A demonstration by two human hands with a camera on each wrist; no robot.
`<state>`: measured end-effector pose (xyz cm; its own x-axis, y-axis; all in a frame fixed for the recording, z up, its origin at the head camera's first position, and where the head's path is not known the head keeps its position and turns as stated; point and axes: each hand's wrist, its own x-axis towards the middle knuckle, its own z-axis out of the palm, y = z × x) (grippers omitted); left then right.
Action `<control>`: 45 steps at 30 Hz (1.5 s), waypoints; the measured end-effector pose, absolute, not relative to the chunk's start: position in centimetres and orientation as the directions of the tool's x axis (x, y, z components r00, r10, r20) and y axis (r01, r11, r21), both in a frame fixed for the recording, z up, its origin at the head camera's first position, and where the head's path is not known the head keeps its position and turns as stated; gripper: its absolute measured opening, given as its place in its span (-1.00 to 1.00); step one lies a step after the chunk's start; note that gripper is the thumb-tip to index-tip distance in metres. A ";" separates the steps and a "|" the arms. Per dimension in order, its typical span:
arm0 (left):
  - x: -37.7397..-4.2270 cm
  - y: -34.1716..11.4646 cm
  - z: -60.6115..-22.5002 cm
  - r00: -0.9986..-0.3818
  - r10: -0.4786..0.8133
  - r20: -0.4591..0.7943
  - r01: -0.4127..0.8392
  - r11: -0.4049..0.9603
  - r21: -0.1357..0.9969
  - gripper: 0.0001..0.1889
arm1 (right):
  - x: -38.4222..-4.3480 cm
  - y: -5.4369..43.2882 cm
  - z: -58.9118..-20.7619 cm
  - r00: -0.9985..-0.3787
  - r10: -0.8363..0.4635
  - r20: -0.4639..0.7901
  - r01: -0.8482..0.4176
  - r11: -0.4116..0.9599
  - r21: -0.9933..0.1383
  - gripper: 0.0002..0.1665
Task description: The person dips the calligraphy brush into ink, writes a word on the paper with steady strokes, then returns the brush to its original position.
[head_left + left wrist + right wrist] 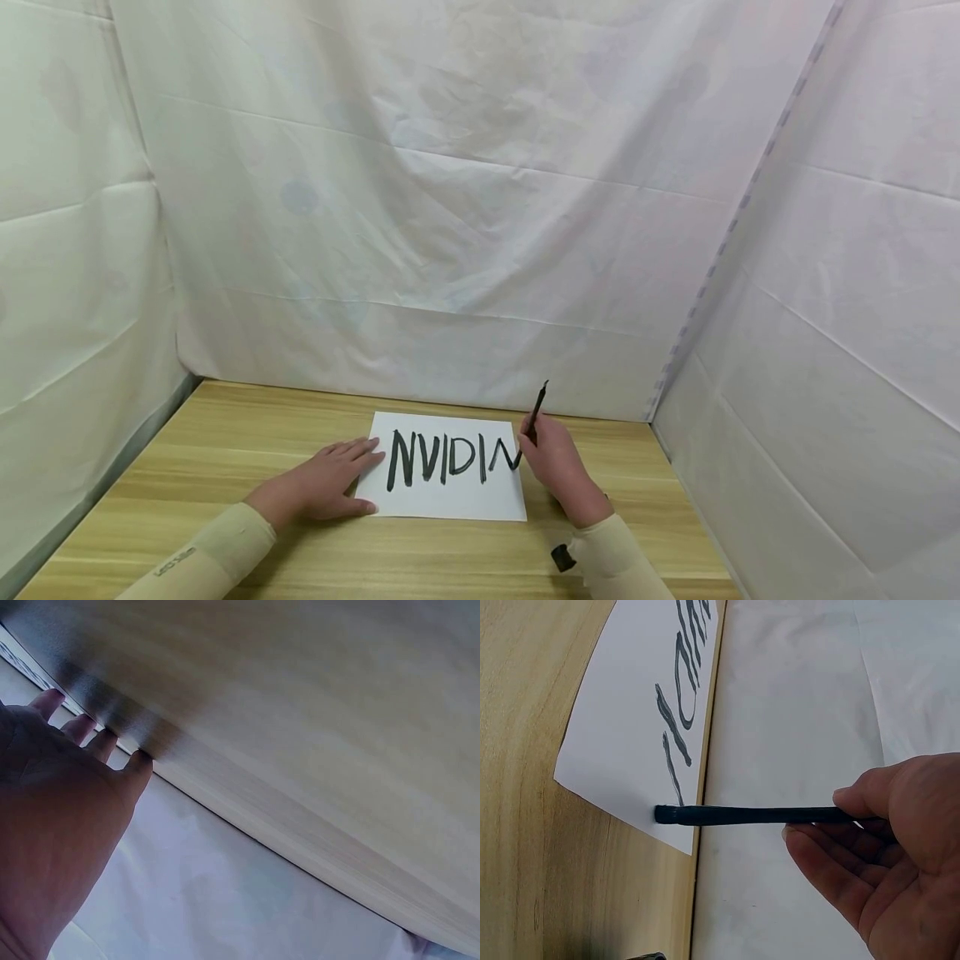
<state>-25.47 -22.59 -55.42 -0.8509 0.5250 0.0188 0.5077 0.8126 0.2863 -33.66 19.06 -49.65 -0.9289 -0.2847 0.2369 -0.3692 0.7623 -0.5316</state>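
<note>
A white sheet of paper [442, 505] lies on the wooden table with large black brushed letters [461, 457] reading NVIDI, followed by thinner zigzag strokes at its right end. My left hand [330, 479] rests with spread fingers on the sheet's left edge, the thumb near the lower left corner. In my right hand [557, 458] a slim black brush [750, 815] is pinched between thumb and fingers. Its dark tip [662, 814] is at the last stroke, near the paper's right edge; the handle leans up and away in the head view.
The wooden tabletop [405, 557] extends around the paper. White cloth sheets hang behind the table [450, 250] and along both sides. A small black piece [562, 557] sits by the right sleeve. Both forearms wear pale sleeves [225, 546].
</note>
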 end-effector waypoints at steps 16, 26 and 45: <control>-25.6 -22.6 -55.6 -0.851 0.525 0.021 0.509 0.812 0.287 0.03 | -33.1 19.3 -49.3 -0.932 -0.293 0.216 -0.364 0.767 -0.529 -0.82; -25.7 -22.7 -55.6 -0.850 0.527 0.023 0.512 0.813 0.277 0.03 | -33.2 19.4 -49.2 -0.927 -0.303 0.221 -0.375 0.766 -0.523 -0.81; -25.7 -22.5 -55.4 -0.854 0.520 0.011 0.500 0.816 0.291 0.03 | -32.7 19.6 -47.8 -0.925 -0.240 0.295 -0.375 0.704 -0.604 -0.91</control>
